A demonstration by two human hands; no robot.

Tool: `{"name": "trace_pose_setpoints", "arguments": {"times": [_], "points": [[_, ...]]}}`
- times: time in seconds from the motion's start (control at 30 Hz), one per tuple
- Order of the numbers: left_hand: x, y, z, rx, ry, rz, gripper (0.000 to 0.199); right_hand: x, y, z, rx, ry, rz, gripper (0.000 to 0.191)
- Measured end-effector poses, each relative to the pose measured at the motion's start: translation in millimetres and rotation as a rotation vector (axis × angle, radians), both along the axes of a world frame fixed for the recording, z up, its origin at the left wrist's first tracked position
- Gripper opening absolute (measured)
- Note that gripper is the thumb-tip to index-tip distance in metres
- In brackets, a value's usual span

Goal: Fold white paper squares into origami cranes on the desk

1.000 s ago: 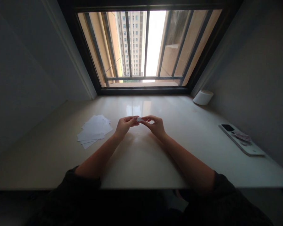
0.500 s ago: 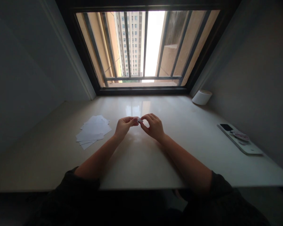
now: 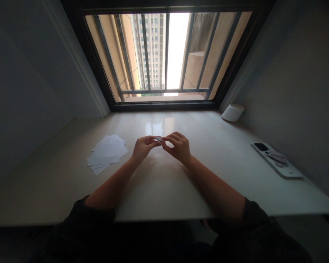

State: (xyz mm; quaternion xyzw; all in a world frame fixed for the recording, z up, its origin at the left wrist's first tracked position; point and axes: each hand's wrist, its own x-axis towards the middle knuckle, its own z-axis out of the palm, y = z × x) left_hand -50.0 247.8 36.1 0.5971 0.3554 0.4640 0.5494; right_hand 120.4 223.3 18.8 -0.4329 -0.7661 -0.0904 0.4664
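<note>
1. Hands are close together in the head view, and they meet only at the fingertips. The left hand (image 3: 144, 146) and the right hand (image 3: 178, 148) pinch one paper piece (image 3: 158, 138) between them.
2. This paper piece is small and white, and it is held in the air above the sill (image 3: 164, 190), directly between the two hands. It shows almost from its edge, so I cannot tell if it is folded.
3. Behind each hand goes a bare forearm, and at the near end are dark sleeves (image 3: 95, 215). I cannot tell if the forearms are touching the sill.
4. To the left of the left hand, near it, paper sheets (image 3: 106, 153) lie flat on the sill in a loose pile, overlapping each other. The hand does not touch them.
5. Well to the right of the right hand lies a white tray (image 3: 279, 168) with a black phone (image 3: 261, 147) on it. A small pinkish thing (image 3: 275, 157) lies beside the phone, but it is too small to name.
6. Ahead and to the right of the right hand, a white roll (image 3: 233, 112) sits against the wall.
7. Ahead of both hands is a window (image 3: 164, 106) with metal bars, and a tall building shows outside.
</note>
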Motion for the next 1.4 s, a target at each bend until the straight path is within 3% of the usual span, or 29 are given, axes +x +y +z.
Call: {"name": "trace_pose_setpoints", "arguments": {"times": [0.67,0.8,0.9,1.0,1.13,1.27,1.4], "points": [[1,0,-0.4,0.021,0.037,0.059,0.027,-5,1,-0.9,-0.093,0.19,0.059,0.009],[-2,-4,0.1,0.146,0.197,0.126,0.032,-5,3,-3.0,-0.151,0.175,0.063,0.008],[-3,-7,1.8,0.245,0.326,0.185,0.044,-6,5,-6.9,-0.236,0.285,0.068,0.008],[-3,-11,4.9,0.31,0.375,0.244,0.055,-9,9,-13.3,-0.365,0.561,0.15,0.013],[-1,-17,9.9,0.417,0.424,0.315,0.046,-16,15,-17.3,-0.536,0.885,0.359,0.024],[0,-21,12.0,0.521,0.466,0.369,0.026,-20,12,-12.7,-0.617,0.98,0.505,0.028],[0,-20,9.6,0.578,0.434,0.368,0.018,-21,9,-9.0,-0.666,1.014,0.566,0.028]]}}
